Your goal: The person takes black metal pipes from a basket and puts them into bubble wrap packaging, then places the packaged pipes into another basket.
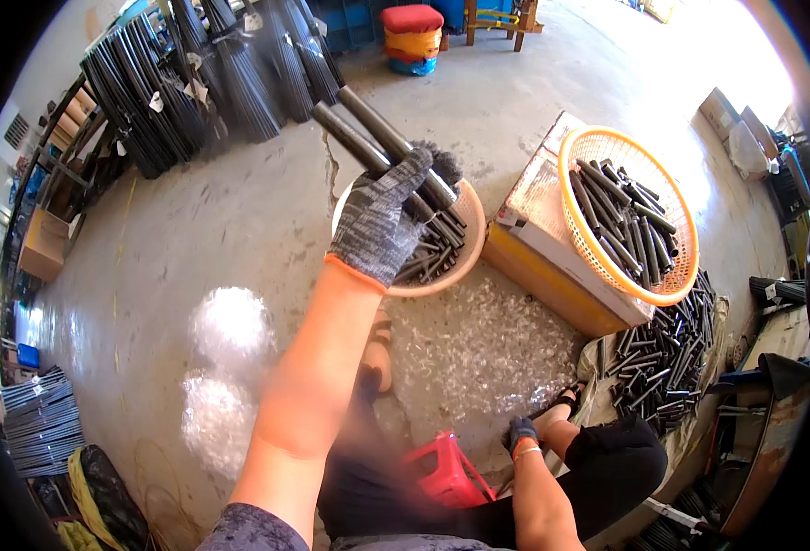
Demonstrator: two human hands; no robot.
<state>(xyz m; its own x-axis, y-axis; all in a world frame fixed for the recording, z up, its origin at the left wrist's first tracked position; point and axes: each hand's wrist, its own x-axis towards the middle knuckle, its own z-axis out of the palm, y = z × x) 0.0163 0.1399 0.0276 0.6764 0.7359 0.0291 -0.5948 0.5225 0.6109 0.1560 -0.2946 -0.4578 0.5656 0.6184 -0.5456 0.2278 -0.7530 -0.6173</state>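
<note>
In a grey knitted glove with an orange cuff, my left hand is closed around two thick black tubes. They slant up and to the left, side by side. Below that hand stands a pale orange basket on the floor, with several thinner dark tubes inside; the hand partly hides it. My right hand, in a dark glove, is low beside my sandalled foot. Its fingers are too small and dark to read, and no held thing shows in it.
An orange basket of short black tubes rests on a wooden-looking box at right. Behind it a heap of black tubes lies on a sheet. Clear plastic scraps litter the floor. A red stool is near my legs; bundled rods stand far left.
</note>
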